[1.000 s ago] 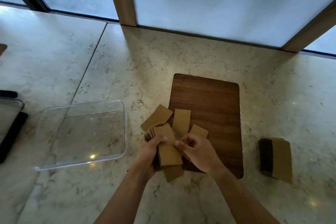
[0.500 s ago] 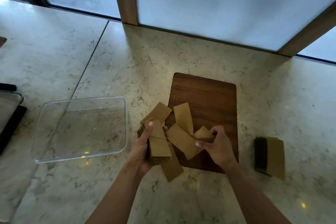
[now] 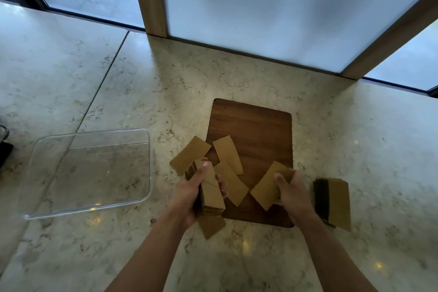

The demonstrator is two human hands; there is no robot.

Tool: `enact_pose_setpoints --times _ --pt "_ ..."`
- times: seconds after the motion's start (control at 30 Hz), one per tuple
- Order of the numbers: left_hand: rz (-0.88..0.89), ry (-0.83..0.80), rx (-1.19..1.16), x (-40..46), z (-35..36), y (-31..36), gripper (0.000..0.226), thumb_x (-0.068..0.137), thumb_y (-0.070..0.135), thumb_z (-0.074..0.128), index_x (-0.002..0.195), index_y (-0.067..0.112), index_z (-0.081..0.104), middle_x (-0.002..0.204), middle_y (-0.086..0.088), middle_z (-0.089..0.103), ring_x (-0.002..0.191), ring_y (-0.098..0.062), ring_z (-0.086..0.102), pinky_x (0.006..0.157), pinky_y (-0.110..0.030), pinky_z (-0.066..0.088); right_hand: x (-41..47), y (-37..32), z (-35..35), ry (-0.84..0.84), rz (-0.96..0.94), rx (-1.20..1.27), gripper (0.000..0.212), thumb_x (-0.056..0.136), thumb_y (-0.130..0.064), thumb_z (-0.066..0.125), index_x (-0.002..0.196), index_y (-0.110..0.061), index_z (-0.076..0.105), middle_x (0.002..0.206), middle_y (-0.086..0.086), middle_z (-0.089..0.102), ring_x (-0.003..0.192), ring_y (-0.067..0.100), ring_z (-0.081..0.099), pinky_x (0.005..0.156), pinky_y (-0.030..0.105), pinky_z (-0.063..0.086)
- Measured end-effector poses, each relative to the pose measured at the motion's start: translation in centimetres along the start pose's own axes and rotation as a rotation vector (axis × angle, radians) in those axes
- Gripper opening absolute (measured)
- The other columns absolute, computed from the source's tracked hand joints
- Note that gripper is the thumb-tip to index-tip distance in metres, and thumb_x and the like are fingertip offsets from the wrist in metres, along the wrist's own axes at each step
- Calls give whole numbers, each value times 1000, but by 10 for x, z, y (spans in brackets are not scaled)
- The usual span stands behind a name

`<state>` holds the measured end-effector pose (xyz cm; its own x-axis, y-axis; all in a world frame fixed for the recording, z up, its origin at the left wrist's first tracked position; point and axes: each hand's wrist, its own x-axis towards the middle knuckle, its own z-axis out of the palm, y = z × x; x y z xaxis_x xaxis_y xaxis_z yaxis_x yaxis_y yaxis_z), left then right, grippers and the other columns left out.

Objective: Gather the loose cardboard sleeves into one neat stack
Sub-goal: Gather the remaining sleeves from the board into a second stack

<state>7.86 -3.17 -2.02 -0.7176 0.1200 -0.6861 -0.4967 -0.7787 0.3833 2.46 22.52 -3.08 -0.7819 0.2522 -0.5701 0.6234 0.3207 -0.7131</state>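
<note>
My left hand (image 3: 192,192) grips a thick stack of brown cardboard sleeves (image 3: 212,197) at the near left corner of the wooden board (image 3: 256,130). My right hand (image 3: 290,191) holds one loose sleeve (image 3: 266,187) lifted over the board's near right part. Loose sleeves lie around the stack: one at the upper left (image 3: 189,155), one on the board (image 3: 228,154), one beside the stack (image 3: 233,185) and one under it toward me (image 3: 211,225). A separate stack of sleeves (image 3: 336,201) stands on the counter to the right.
A clear plastic container (image 3: 90,170) sits on the marble counter (image 3: 237,73) to the left of the board. Dark objects (image 3: 3,149) show at the far left edge. Frosted window panes with wooden posts line the back of the counter.
My right hand has pulled a single sleeve away from the pile and carried it to the right. My left hand keeps its grip on the stack, thumb now on top.
</note>
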Motion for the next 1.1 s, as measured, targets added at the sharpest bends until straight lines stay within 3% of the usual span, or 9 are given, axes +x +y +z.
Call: enact_pose_setpoints --times 0.1,0.27,0.33,0.47,0.6,0.67,0.77,0.97,1.1 --pt "17 7 45 5 6 -3 54 85 29 82 134 19 62 99 -25 66 83 -40 70 86 -62 56 -14 -17 7 -164 -39 104 51 94 -20 72 127 -42 41 122 -4 50 102 17 60 55 27 61" --pt "42 55 220 5 8 -4 55 72 38 92 122 26 72 101 -23 76 79 -36 74 73 -50 64 -36 -39 27 -362 -162 186 109 72 -1 88 149 -50 29 126 -2 62 108 19 71 88 39 62" --pt "37 63 226 2 6 -3 49 75 38 91 120 28 74 99 -21 77 76 -36 74 69 -49 64 -43 -45 37 -350 -178 267 105 71 0 89 147 -44 32 119 2 72 107 17 73 90 39 61" --pt "35 74 194 -5 2 3 54 83 35 84 132 21 64 90 -20 74 70 -34 72 68 -48 63 -52 -53 55 -276 -244 264 49 84 -13 82 129 -14 63 106 1 80 102 20 75 89 46 61" --pt "-62 5 126 -15 -4 8 64 84 41 81 138 13 60 100 -27 70 74 -36 71 65 -46 63 -57 -55 59 -474 -437 324 25 89 -1 70 91 -25 76 117 8 75 115 28 68 97 47 54" --pt "-115 -4 80 -17 -4 10 63 82 45 81 136 15 64 112 -27 74 81 -38 75 64 -45 64 -61 -56 61 -593 -503 255 17 86 -18 71 77 -31 76 135 3 63 130 23 56 102 44 49" --pt "-98 23 52 -16 -3 11 61 78 42 82 132 16 70 121 -23 77 92 -37 79 67 -46 65 -64 -57 63 -613 -520 112 15 80 -30 71 70 -38 77 142 3 46 134 18 49 105 39 49" --pt "-4 -6 117 -14 1 16 48 77 29 83 123 23 72 115 -21 80 93 -40 80 63 -50 65 -64 -54 64 -612 -375 219 60 100 12 41 91 -28 85 131 7 58 116 23 63 89 35 59" --pt "11 9 172 -11 0 15 56 77 25 83 131 14 71 116 -21 79 94 -37 79 70 -46 66 -72 -53 73 -504 -514 -115 65 102 6 38 116 -45 75 144 -1 54 136 11 47 116 40 41"
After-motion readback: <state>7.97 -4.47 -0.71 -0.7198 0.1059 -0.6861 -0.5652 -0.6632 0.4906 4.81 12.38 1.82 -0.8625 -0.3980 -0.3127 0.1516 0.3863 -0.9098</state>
